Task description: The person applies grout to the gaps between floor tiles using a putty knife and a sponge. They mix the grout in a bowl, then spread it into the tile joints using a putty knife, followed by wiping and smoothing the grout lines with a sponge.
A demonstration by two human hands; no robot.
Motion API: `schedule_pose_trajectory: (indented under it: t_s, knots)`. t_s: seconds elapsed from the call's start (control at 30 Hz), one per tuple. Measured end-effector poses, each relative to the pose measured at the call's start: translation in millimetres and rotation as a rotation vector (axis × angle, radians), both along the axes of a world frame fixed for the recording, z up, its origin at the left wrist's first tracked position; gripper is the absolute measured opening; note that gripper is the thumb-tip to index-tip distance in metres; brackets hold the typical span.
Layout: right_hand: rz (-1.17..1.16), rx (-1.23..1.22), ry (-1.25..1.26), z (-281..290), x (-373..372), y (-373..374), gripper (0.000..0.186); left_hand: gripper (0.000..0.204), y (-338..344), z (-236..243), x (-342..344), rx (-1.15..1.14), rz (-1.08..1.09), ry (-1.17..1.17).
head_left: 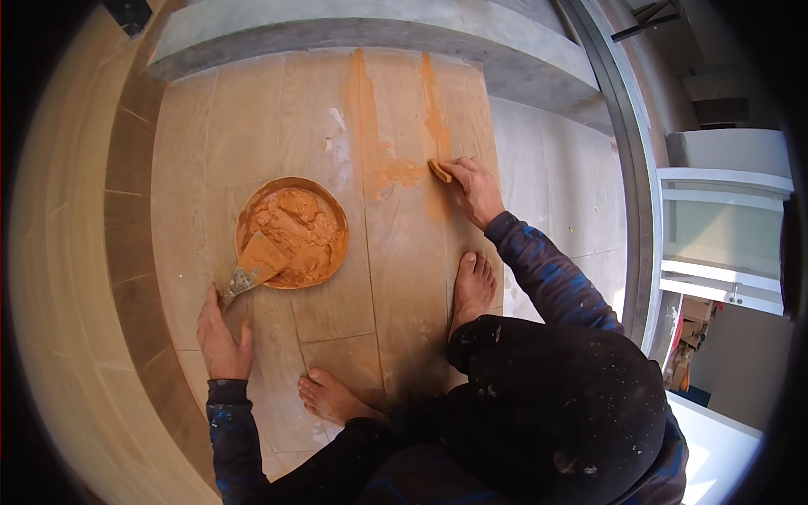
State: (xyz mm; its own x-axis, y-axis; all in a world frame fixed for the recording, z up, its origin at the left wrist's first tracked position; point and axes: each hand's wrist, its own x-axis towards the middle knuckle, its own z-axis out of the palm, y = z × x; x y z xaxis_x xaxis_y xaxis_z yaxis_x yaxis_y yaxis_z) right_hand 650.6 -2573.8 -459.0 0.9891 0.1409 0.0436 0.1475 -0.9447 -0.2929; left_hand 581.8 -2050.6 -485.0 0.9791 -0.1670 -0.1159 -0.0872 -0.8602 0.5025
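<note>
My right hand (478, 192) pinches a small flat orange-smeared spreader (439, 171) against the wood-look tiled floor (412, 286); its exact kind is hard to make out. Wet orange paste (396, 174) is smeared beside it, with streaks running along the tile joints to the far step. On the left stands a round tub (344, 227) filled with thick orange paste (303, 223). A putty knife (259, 261) rests in the tub, its blade coated orange and its handle sticking out toward me. Right at the handle's end is my left hand (225, 343), fingers stretched and thumb apart, not closed round it.
A grey step (370, 34) borders the floor at the far side. A tiled ledge (135, 227) runs along the left, a metal door track (635, 194) along the right. My bare feet (474, 286) are on the tiles. Beyond the track stands a white-framed cabinet (724, 227).
</note>
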Motion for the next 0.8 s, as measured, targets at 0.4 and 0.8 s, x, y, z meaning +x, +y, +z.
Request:
schedule_pose_trajectory:
  t_s: [0.4,0.8]
  knots:
    - [-0.185,0.172,0.190,28.4,-58.6,34.5,0.016,0.053,-7.4,-28.8,26.0,-0.098,-0.026,0.007]
    - [-0.069,0.098,0.015,-18.1,22.7,161.6,0.013,0.051,-26.2,-21.3,38.8,-0.297,0.147,0.029]
